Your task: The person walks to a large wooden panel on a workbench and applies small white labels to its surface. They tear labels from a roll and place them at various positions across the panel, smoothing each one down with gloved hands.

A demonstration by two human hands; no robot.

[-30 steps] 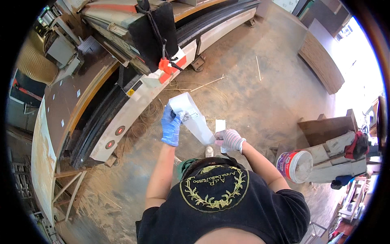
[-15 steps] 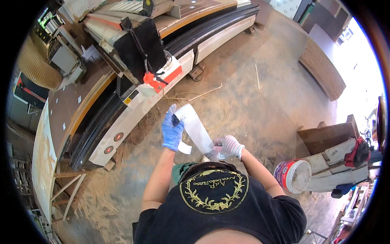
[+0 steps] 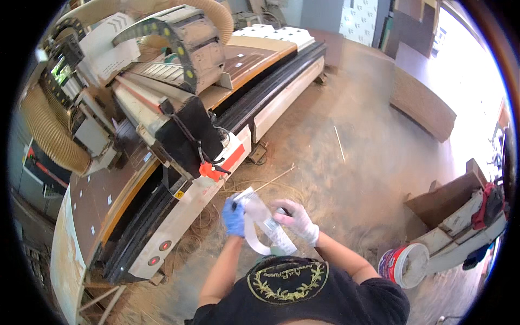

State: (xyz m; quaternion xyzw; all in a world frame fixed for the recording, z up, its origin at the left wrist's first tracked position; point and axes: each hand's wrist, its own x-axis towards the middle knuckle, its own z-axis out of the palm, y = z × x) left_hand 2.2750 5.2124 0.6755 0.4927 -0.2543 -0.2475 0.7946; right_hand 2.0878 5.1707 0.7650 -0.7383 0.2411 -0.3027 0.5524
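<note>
In front of my chest, my left hand, in a blue glove, is closed on the upper end of a long strip of white labels. The strip slants down to the right, and a plain white length of it curls below the hand. A small dark patch shows at the left fingers; what it is I cannot tell. My right hand, in a pale pinkish glove, is bent beside the strip's right edge. Its fingers are curled around something small and dark that I cannot make out.
At the left stands a large cutting machine with a brown sheet on its bed. A red-orange air gun hangs at its near edge. Thin offcuts litter the dusty floor. A white bucket and stacked boards are at the right.
My right hand has left the strip's lower end and moved up beside it, fingers curled. My left hand still holds the upper end. The view has tilted, showing more of the machine.
</note>
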